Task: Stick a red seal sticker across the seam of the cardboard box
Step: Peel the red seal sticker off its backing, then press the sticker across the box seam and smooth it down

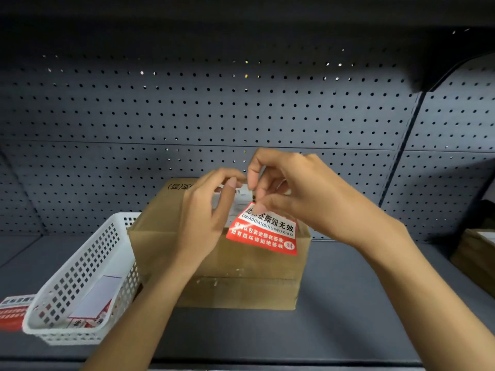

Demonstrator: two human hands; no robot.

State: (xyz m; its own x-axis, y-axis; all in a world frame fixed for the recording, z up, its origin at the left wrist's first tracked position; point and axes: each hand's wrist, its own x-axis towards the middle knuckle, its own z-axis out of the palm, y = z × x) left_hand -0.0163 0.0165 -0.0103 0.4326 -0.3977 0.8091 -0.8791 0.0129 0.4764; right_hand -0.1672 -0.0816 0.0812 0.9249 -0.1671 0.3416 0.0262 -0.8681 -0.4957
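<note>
Peeling step: both hands, left hand (203,210) and right hand (302,194), pinch the red seal sticker (265,231) above the cardboard box (214,258) at 12 o'clock; next, lower it across the seam.

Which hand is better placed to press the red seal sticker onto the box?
Probably the right hand: it pinches the red rectangular seal sticker above the brown cardboard box. The left hand only touches the top edge.

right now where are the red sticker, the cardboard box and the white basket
red seal sticker (263,231): head view, middle of its printed face
cardboard box (241,287): head view, front wall
white basket (80,266): head view, perforated right side wall
</note>
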